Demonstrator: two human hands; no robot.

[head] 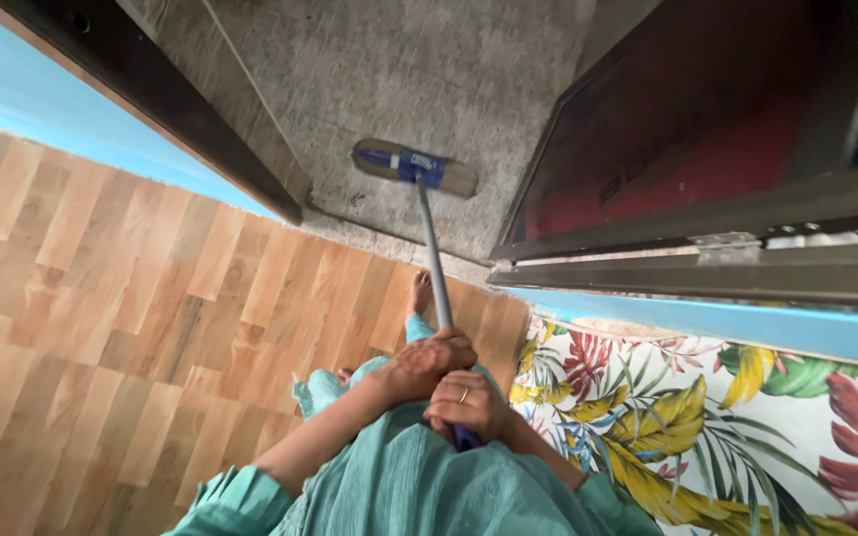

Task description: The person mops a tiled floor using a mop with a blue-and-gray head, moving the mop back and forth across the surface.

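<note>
Left hand (427,359) and right hand (469,402), fingers wrapped shut around the grey metal mop handle (434,253), stacked for leverage; the flat blue-and-beige mop head (414,167) lies beyond the threshold on speckled grey stone floor (399,69).

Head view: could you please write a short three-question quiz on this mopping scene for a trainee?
1. True or false: both hands grip the mop handle.
2. On which surface does the mop head rest: A) the wood-pattern floor, B) the grey stone floor, C) the floral fabric?
3. Which hand wears a ring?

Key:
1. True: the left hand sits above the right hand on the handle.
2. B.
3. The right hand.
</note>
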